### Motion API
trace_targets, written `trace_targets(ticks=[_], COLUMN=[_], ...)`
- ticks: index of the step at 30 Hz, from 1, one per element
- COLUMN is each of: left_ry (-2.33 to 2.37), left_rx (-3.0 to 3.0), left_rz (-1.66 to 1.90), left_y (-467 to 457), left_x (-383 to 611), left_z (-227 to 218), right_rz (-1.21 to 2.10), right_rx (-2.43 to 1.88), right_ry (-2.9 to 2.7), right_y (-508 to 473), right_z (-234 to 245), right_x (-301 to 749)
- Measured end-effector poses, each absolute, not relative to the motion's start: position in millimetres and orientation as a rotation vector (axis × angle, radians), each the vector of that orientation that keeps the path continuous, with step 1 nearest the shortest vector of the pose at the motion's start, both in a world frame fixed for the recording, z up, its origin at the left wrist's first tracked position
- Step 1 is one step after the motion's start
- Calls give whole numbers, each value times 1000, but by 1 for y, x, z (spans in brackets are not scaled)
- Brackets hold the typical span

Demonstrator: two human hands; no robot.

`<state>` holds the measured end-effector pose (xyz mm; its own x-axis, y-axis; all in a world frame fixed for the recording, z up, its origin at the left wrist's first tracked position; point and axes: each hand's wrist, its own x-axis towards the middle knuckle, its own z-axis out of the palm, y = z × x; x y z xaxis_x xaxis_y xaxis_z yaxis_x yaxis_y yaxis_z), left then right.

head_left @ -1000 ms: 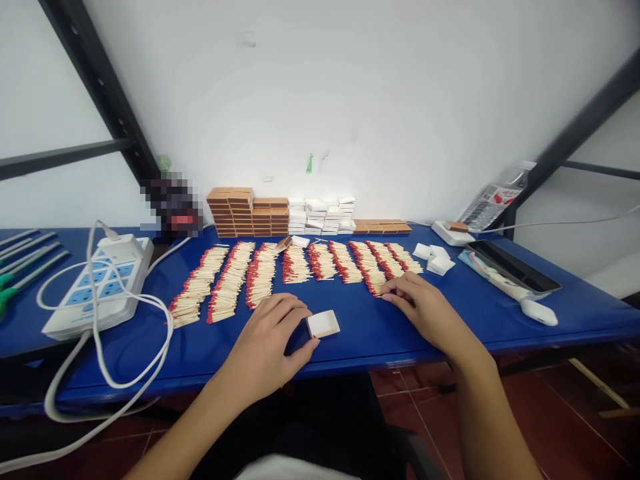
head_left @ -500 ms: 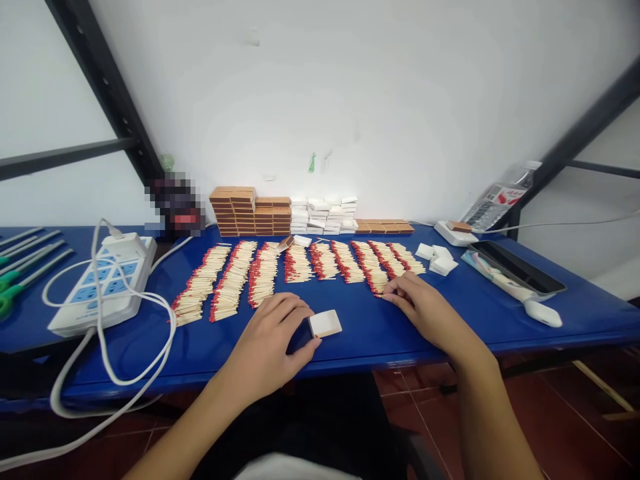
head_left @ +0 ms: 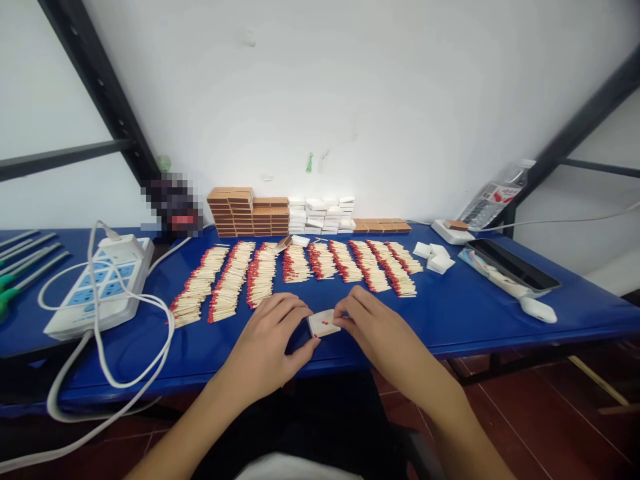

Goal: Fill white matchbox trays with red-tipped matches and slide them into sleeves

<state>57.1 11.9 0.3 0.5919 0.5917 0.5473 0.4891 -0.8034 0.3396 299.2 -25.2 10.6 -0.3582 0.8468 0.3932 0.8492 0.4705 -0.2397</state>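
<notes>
A small white matchbox tray (head_left: 323, 323) lies on the blue table (head_left: 450, 313) near its front edge. My left hand (head_left: 273, 330) rests curled against the tray's left side and steadies it. My right hand (head_left: 367, 323) is at the tray's right side, its fingers pinched on red-tipped matches that lie partly in the tray. Behind the hands, several rows of red-tipped matches (head_left: 295, 267) lie side by side across the table.
Stacks of brown matchbox sleeves (head_left: 247, 212) and white trays (head_left: 320, 215) stand against the wall. Loose white trays (head_left: 435, 259) lie at the right, beside a phone (head_left: 513, 267) and a bottle (head_left: 493, 197). A white power strip (head_left: 105, 280) with cables lies left, near green-handled tools (head_left: 20, 267).
My right hand has left the right-hand match rows and moved left to the tray with matches. Red tips now show in the tray. My left hand has stayed put.
</notes>
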Motion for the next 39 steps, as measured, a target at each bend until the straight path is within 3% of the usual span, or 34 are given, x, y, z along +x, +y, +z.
trace_targets(ticks=[3, 10, 17, 25, 39], left_ry=[898, 891, 909, 921, 915], left_rx=[2669, 2662, 2670, 2674, 2666], left_rz=[1006, 1000, 1017, 1017, 1003], left_y=[12, 13, 12, 11, 13], left_x=[57, 57, 56, 57, 57], left_z=[-1, -1, -3, 0, -2], right_rz=[-59, 230, -56, 98, 202], right_rx=[-1418, -1337, -1610, -1604, -1522], right_ry=[-2302, -2173, -1911, -1892, -1923], right_y=[-25, -21, -5, 7, -9], right_z=[4, 12, -1, -19, -3], right_x=[286, 294, 375, 401, 379])
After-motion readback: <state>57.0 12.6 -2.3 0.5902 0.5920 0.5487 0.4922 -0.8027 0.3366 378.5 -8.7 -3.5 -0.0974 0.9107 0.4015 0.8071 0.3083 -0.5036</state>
